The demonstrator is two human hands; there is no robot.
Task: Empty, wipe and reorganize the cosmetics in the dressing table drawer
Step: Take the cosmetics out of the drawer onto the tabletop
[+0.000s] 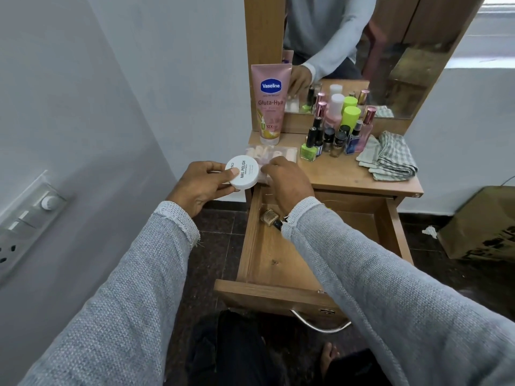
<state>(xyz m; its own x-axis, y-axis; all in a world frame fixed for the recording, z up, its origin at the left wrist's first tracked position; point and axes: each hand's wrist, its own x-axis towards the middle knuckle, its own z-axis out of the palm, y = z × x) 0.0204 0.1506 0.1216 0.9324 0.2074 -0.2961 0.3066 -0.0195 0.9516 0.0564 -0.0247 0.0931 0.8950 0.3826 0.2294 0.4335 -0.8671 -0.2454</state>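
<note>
Left hand (202,185) holds white nail polish remover tub (242,171) | right hand (287,182) pinches clear packet (263,174) | step: emptying drawer (250,246) | next: lift gold nail polish bottle (269,217)

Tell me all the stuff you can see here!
round tub: 1, white, in left hand
lotion tube: 1, pink, tabletop back left
clear packet: 1, pinkish, tabletop front left
nail polish bottles: several, green, gold, dark, tabletop middle
checked cloth: 1, white-grey, tabletop right
gold bottle: 1, lying in open drawer
cardboard box: 1, brown, floor right
left hand: holds tub
right hand: on packet, grip unclear
</note>
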